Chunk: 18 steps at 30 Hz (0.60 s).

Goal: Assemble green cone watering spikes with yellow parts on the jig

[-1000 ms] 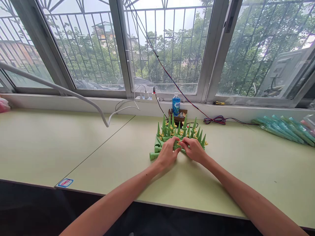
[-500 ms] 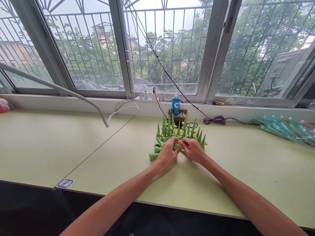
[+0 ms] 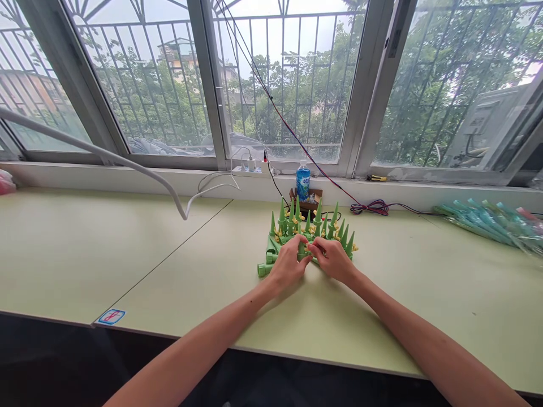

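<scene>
Above the table's middle, my left hand [image 3: 289,263] is closed around a green plastic plant watering spike [image 3: 301,249], held upright with its point up. My right hand [image 3: 334,260] meets it from the right, thumb and fingers pinched at the spike's side on what looks like its small yellow valve, mostly covered by fingertips. Just behind stand several more green watering spikes [image 3: 318,217] with yellow valves [image 3: 337,224]. Green tubes [image 3: 265,270] lie on their sides left of my left hand.
A blue-labelled bottle [image 3: 302,182] and a small cardboard box [image 3: 314,198] stand behind the spikes. A coiled cable [image 3: 375,207] lies to the right, near bagged blue-green tubes [image 3: 487,223]. A white cable arm [image 3: 139,169] hangs over the left of the table [image 3: 148,243].
Almost nothing differs. Both hands stay at the same spike, with only very slight finger movement.
</scene>
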{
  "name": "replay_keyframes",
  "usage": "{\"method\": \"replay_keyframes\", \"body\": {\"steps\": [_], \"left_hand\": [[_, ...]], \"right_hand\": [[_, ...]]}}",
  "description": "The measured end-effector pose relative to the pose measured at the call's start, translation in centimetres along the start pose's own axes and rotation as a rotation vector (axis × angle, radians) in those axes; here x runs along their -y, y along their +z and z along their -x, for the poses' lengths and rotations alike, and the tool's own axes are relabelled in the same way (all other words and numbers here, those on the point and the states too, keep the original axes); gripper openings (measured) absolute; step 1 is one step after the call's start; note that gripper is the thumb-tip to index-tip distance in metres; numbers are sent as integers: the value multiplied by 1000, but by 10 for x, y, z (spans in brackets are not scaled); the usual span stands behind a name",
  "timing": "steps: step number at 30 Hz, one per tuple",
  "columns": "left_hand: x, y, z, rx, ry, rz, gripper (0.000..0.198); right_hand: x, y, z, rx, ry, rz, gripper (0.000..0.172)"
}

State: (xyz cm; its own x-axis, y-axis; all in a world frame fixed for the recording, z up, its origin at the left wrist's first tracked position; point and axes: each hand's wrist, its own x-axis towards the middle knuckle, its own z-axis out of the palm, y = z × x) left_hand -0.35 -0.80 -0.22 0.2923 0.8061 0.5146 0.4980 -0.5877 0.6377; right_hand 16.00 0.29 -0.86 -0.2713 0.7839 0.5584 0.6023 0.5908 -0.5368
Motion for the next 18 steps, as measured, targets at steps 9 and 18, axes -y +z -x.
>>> {"method": "replay_keyframes", "body": {"steps": [9,18], "left_hand": [[0,1,0,-4,6,15,21],[3,2,1,9,-50,71,40]], "right_hand": [[0,0,0,-14,-11,-12,31],[-1,1,0,-46,-46,-31,31]]}}
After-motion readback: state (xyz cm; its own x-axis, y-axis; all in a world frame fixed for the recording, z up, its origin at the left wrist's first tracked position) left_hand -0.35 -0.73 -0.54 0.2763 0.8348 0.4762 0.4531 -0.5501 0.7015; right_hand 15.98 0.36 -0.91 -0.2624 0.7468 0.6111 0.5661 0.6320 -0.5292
